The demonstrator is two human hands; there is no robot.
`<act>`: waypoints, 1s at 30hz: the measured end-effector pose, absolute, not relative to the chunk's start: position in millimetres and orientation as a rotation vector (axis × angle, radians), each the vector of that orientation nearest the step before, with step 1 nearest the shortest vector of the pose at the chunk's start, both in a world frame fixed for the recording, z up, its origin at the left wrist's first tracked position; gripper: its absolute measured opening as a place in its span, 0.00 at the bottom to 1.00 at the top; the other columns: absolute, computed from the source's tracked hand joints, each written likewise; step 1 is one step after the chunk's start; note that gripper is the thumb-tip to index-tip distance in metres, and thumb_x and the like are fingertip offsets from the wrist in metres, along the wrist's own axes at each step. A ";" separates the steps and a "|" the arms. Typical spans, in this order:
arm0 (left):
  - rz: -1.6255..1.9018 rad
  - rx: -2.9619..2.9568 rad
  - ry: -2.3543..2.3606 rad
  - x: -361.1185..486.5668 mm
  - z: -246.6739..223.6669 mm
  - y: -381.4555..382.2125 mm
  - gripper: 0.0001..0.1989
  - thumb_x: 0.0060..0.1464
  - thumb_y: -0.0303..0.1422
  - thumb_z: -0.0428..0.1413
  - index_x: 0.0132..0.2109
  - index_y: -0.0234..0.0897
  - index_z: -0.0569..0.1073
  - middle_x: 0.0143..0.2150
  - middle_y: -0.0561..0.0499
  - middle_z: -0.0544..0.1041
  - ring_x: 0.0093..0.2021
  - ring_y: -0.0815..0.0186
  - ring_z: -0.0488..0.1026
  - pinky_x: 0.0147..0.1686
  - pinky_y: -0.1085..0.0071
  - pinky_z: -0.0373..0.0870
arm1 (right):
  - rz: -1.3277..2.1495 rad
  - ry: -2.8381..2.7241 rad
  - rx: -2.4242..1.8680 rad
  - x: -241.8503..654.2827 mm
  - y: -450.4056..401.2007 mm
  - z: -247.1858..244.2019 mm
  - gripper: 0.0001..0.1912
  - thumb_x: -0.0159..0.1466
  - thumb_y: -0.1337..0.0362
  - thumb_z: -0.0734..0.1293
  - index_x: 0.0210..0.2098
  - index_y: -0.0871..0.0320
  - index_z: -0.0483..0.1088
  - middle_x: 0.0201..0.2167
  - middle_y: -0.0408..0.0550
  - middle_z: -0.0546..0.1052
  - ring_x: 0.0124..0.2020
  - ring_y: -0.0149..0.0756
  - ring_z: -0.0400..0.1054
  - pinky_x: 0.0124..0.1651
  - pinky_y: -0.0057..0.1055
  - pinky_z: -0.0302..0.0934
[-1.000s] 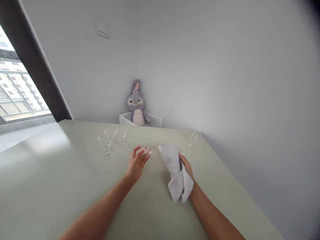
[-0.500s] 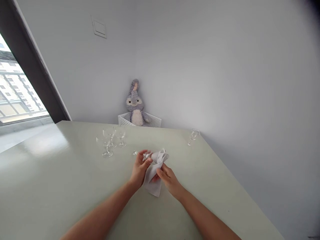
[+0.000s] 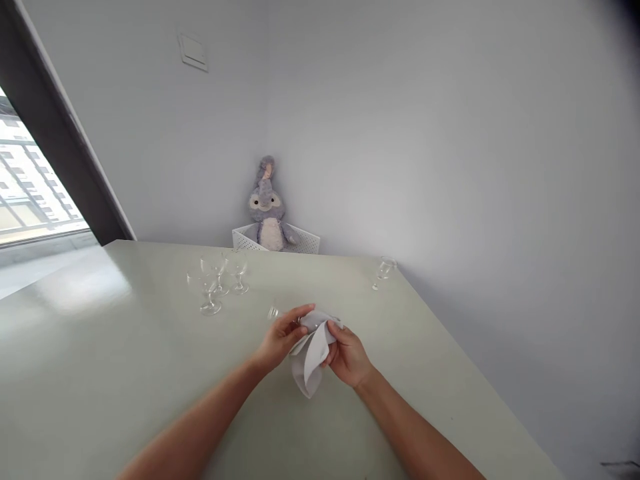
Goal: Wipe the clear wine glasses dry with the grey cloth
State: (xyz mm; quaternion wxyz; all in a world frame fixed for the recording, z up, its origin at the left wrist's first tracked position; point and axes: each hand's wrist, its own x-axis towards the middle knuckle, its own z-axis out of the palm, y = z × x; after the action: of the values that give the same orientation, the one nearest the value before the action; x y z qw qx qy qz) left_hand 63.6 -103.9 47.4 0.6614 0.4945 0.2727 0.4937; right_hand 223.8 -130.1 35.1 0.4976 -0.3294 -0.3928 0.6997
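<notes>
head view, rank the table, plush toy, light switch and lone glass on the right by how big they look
1. Table
2. Plush toy
Light switch and lone glass: too alike to rank

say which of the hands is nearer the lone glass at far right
Right. The right hand is on the near side of the lone glass, to its left; the left hand is also on the near side, but farther left.
</notes>
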 end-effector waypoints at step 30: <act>0.936 1.597 0.706 59.9 37.7 -102.0 0.25 0.53 0.39 0.49 0.58 0.42 0.58 0.47 0.47 0.70 0.39 0.65 0.68 0.40 0.67 0.66 | 1.702 -0.805 -0.857 225.8 -130.0 34.3 0.16 0.55 0.53 0.64 0.26 0.61 0.67 0.12 0.39 0.65 0.11 0.23 0.54 0.11 0.19 0.39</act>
State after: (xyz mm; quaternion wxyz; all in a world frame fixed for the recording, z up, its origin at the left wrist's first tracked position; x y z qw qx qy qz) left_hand 59.9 -102.0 37.7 0.5484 0.6741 0.2979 0.3951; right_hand 225.8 -130.0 34.3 0.5113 -0.3559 -0.3346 0.7071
